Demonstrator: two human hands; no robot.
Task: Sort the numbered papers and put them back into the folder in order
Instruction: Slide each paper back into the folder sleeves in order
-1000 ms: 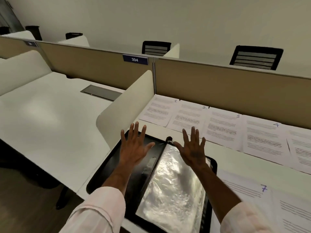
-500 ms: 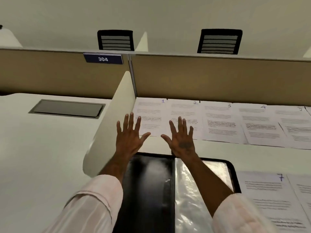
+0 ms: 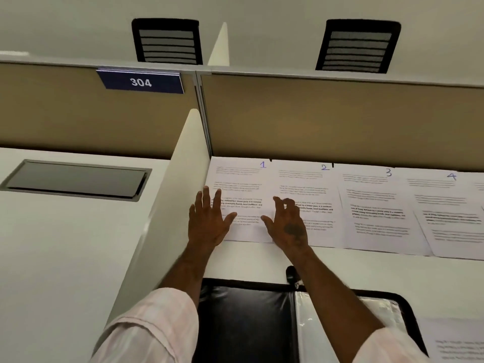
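Hands (image 3: 207, 221) farther forward, over flat sheet 1 (image 3: 241, 179)

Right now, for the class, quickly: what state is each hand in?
Left hand: open, fingers straight, over paper 1.
Right hand: open, fingers slightly bent, holding nothing.

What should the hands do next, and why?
Probably take hold of the paper marked 1 by its edges and bring it back to the open folder. The left hand and right hand are both over that sheet, neither plainly grips it yet, and it comes first in order.
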